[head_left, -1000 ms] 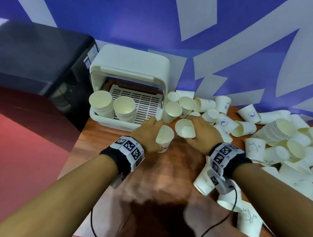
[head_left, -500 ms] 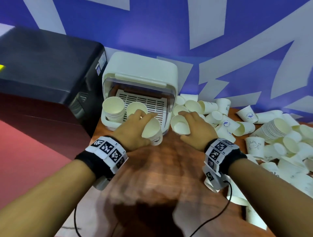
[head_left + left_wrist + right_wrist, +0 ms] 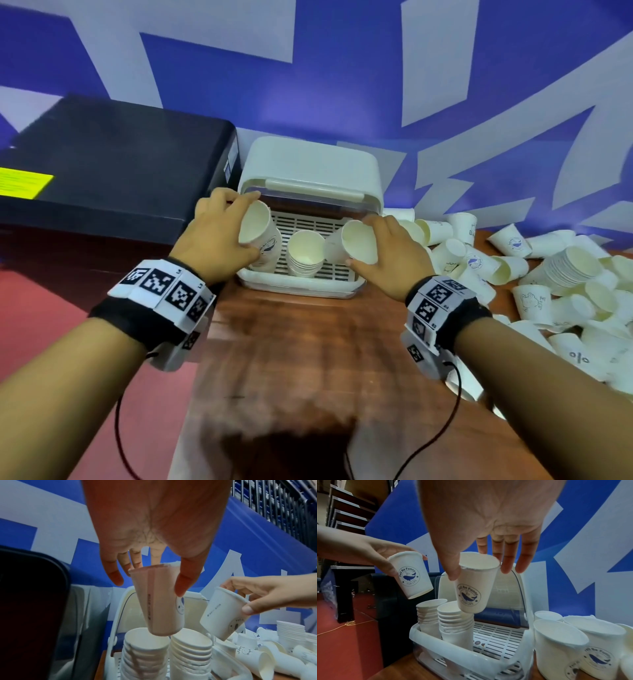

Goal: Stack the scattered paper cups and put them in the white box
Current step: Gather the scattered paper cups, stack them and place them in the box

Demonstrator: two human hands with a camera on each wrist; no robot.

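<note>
Blue and white wall (image 3: pixel 342 85) fills the far side, and I see a brown wooden table (image 3: pixel 301 342) below it. At the table's far edge sits the white box (image 3: pixel 301 284) with its lid up. A big black box (image 3: pixel 113 171) stands just to its left.

My left hand (image 3: pixel 219 236) grips a paper cup (image 3: pixel 260 233) by its rim, tilted, above the left stack (image 3: pixel 144 654) inside the white box. My right hand (image 3: pixel 387 253) pinches another cup (image 3: pixel 352 241) by the rim, tilted, just beside the right stack (image 3: pixel 305 257).

From the head view I cannot see the left stack, because my hand and cup cover it. The left wrist view shows it, with the cup's bottom hanging just over its mouth and not in it yet. The right wrist view shows a blue whale picture on both cups, and both stacks standing at the box's near left corner.

Loose cups (image 3: pixel 548 281) lie in a heap on the right, close to the box's right wall. Right of the stacks, the box floor is bare slats. Near me, the table is open.
</note>
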